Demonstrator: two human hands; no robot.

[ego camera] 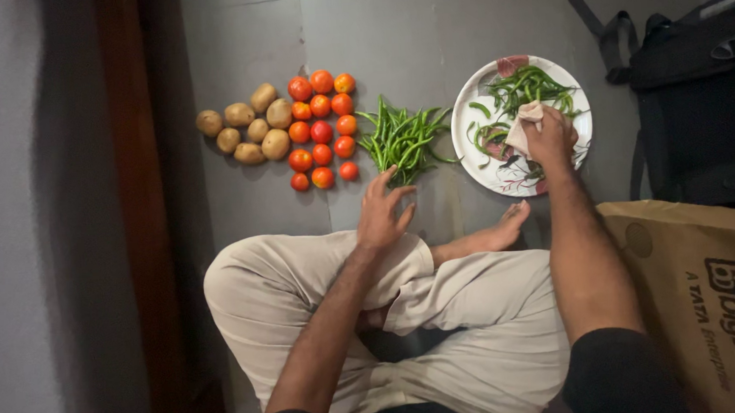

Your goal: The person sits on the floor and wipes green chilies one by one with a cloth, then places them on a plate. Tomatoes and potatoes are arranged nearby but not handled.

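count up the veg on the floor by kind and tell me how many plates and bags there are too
potatoes: 7
tomatoes: 12
green chillies: 2 lots, too many to count singly, one pile on the floor, one on the plate
plate: 1
cloth, under the right hand: 1
bags: 2, one black, one brown paper
total: 25, counting each chilli lot as 1

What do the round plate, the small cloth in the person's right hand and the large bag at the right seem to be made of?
Plate: probably glazed ceramic or melamine; smooth white surface with a printed pattern.
Cloth: soft woven fabric, pale beige, bunched under the right hand.
Bag: brown kraft paper, matte, creased, stiff folded edges.
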